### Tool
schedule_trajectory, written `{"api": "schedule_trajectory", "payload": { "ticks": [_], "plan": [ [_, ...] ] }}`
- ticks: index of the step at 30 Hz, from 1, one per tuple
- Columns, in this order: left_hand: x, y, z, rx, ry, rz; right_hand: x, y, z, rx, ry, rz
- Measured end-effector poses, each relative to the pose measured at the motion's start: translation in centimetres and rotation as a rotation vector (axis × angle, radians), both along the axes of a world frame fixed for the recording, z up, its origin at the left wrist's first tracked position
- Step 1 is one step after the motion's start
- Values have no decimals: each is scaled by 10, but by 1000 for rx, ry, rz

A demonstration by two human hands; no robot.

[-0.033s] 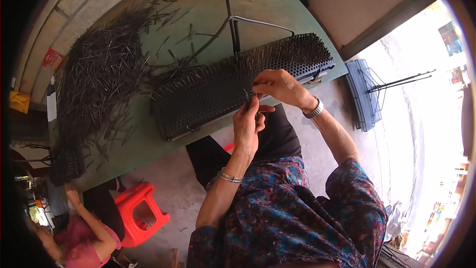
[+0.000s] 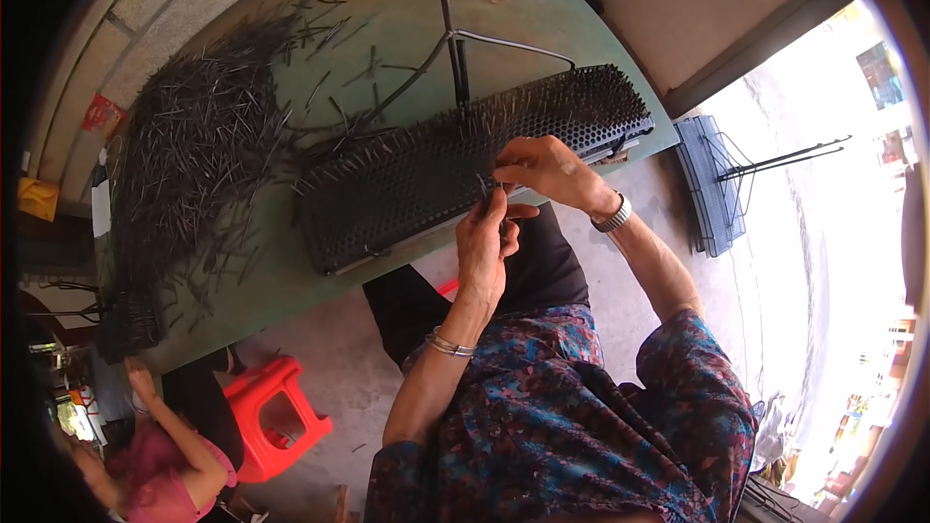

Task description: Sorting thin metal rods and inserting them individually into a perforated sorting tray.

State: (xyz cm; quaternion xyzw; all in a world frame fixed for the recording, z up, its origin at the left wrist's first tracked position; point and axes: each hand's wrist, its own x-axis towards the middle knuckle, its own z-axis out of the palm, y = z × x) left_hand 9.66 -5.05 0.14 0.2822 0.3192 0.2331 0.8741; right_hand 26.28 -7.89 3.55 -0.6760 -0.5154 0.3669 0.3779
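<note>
My left hand (image 2: pixel 481 244) is closed round a few thin dark rods (image 2: pixel 482 191), whose ends stick out by its thumb. Just above it, my right hand (image 2: pixel 554 172) pinches with thumb and fingertips close to those ends; what lies between them is too small to make out. Both hands are over the front edge of a long black perforated rack (image 2: pixel 387 208). Many dark rods (image 2: pixel 591 97) stand upright in its holes along the far side and at the right end, while the near left holes show bare.
A large heap of loose dark rods (image 2: pixel 208 116) covers the left of the green table (image 2: pixel 402 15). A metal hook frame (image 2: pixel 448 39) rises behind the rack. At lower left, a person in pink (image 2: pixel 179 460) works beside a red stool (image 2: pixel 276 416). Another rack (image 2: pixel 710 184) is at right.
</note>
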Motion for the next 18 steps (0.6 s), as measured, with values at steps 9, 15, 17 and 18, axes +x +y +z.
{"api": "schedule_trajectory", "payload": {
  "ticks": [9, 15, 17, 18],
  "plan": [
    [3, 1, -1, 106, 38, -69, 8, -1, 6, -73, 236, -8],
    [1, 3, -3, -12, 38, -66, 16, -2, 12, 104, 220, -145],
    [-4, 6, -13, -48, 7, -103, 26, 4, 18, 221, -20, -356],
    [-6, 7, -18, -41, -8, -119, 32, 9, 15, 292, -62, -398]
  ]
}}
